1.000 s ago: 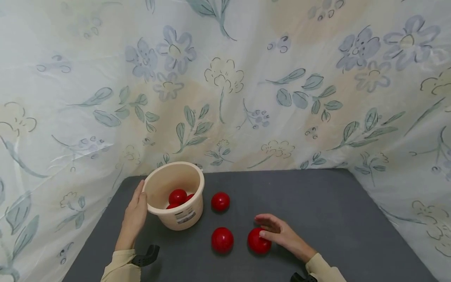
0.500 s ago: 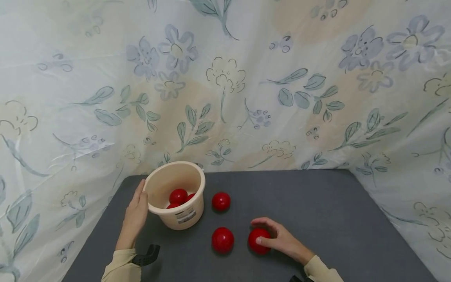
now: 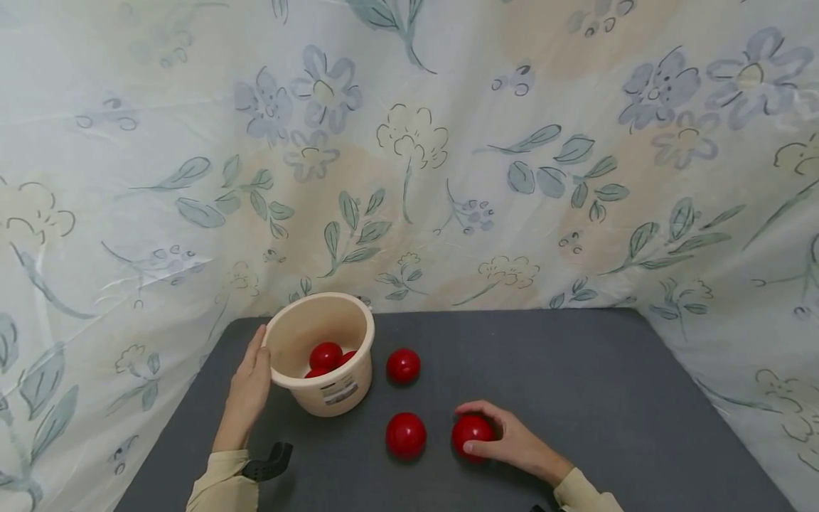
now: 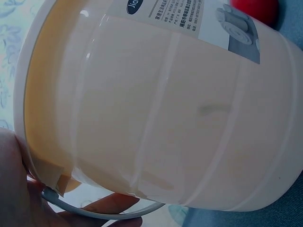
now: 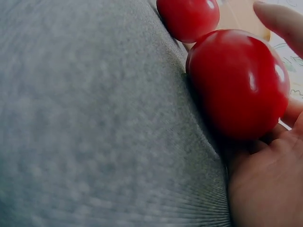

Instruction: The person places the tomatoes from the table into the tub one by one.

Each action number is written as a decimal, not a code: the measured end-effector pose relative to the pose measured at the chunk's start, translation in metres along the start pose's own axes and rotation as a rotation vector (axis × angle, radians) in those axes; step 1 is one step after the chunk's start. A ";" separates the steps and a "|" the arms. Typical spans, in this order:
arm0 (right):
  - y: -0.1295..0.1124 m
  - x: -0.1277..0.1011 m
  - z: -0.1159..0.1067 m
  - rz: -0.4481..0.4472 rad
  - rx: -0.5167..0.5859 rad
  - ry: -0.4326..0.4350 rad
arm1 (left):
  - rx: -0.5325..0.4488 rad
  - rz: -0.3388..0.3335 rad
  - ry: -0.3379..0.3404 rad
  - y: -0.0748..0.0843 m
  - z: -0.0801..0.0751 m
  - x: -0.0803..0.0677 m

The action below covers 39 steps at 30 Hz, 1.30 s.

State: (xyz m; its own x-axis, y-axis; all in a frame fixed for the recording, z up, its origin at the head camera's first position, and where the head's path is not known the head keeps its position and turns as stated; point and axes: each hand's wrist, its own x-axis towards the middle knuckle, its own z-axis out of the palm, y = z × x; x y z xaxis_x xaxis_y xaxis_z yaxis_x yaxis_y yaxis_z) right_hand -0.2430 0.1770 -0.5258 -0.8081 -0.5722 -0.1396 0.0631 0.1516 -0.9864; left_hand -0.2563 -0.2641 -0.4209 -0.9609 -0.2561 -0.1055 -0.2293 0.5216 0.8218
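My left hand (image 3: pixel 248 387) rests along the left outer side of a cream plastic bucket (image 3: pixel 348 398), its fingers looking straight in the head view. In the left wrist view fingers (image 4: pixel 113 203) lie behind the bucket's grey handle (image 4: pixel 118 216). Several red tomatoes (image 3: pixel 325 353) sit inside the bucket. At the front right, my right hand (image 3: pixel 521 444) grips another red tomato (image 3: pixel 471 432), its thumb on the near side and its fingers round the back. The right wrist view shows this tomato (image 5: pixel 239 85) beside the palm; its far side is hidden.
Two more tomatoes lie on the dark grey table (image 3: pixel 563 370): one right of the bucket (image 3: pixel 404 365), one nearer the front (image 3: pixel 406 435), left of the gripped one. A floral cloth (image 3: pixel 448 178) hangs behind the table and along both sides. A printed label (image 3: pixel 340 391) faces forward.
My right hand's thumb and fingers have come further round the right-hand tomato, with the thumb now lower on its near side. The left hand and bucket stay in place.
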 end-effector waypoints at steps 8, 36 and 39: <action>-0.003 -0.003 0.001 0.012 -0.081 -0.021 | 0.001 0.012 0.005 0.002 0.000 -0.001; -0.024 0.014 -0.013 0.017 -0.023 0.188 | 0.030 0.007 -0.008 -0.003 0.000 0.002; -0.038 0.018 -0.021 -0.011 -0.039 0.233 | 0.029 0.005 -0.010 -0.004 0.000 0.002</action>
State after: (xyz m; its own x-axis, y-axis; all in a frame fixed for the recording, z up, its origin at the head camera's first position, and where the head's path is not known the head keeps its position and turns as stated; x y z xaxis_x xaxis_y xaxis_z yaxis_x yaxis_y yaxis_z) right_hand -0.2723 0.1778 -0.4887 -0.9221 -0.3736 -0.1005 0.0341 0.1802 -0.9830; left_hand -0.2578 -0.2668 -0.4242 -0.9635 -0.2456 -0.1066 -0.2284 0.5461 0.8060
